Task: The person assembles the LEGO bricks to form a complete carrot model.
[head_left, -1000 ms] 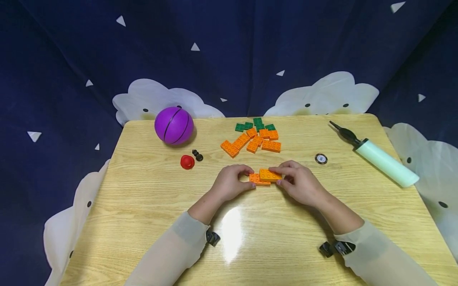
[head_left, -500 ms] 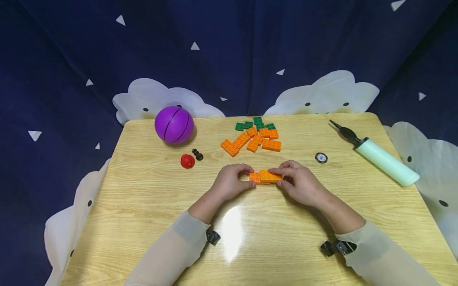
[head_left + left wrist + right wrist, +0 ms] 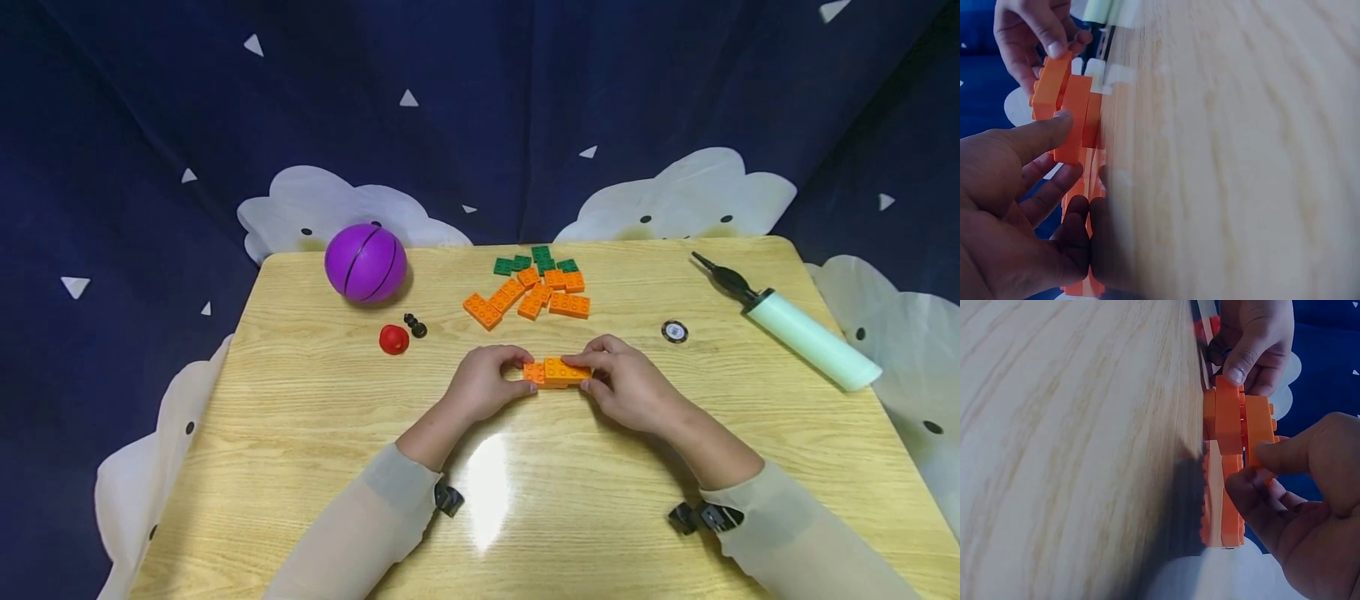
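My left hand pinches an orange toy building brick between thumb and fingers, just above the table. Under that brick, a smaller orange brick shows against the wood in the left wrist view. With thumb and fingertips my right hand holds another orange brick by its right end. This upper brick overlaps the lower one, offset to the right. From the side, in the right wrist view, studs of the lower brick show in a narrow gap under the upper brick.
Several orange bricks and green bricks lie behind the hands. A purple ball, a red hat-shaped piece and a black pawn-like piece are at left. A poker chip and hand pump lie at right.
The upper orange brick has come down slightly and squared up over the lower brick. Both hands keep their hold and have hardly moved.
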{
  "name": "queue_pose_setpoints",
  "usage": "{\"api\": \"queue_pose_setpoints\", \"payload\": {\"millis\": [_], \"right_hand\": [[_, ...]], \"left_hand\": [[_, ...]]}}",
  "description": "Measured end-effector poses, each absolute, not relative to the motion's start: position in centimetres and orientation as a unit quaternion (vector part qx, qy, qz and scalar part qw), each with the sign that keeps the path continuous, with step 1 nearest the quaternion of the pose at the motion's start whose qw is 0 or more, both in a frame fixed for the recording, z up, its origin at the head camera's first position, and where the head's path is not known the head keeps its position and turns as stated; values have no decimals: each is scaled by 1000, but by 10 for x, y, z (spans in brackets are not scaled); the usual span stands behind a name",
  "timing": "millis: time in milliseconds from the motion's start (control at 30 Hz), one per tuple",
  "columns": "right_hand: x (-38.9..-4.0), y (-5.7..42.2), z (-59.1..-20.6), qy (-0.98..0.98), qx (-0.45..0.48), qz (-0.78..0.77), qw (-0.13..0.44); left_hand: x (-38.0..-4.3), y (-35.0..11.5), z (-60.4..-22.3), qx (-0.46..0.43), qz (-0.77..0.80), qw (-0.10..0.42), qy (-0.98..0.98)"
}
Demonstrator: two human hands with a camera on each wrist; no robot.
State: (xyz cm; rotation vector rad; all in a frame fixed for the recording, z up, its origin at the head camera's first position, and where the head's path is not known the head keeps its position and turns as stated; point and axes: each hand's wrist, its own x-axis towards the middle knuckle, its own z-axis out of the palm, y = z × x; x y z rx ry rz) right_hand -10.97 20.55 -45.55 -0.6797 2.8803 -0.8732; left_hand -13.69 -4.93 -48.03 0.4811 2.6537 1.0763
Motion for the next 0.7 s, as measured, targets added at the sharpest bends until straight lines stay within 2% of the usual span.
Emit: {"api": "queue_pose_setpoints", "payload": {"millis": [700], "right_hand": [[-106, 205, -459, 943, -231, -238, 17]], "left_hand": [[-137, -47, -482, 164, 359, 111, 912]]}}
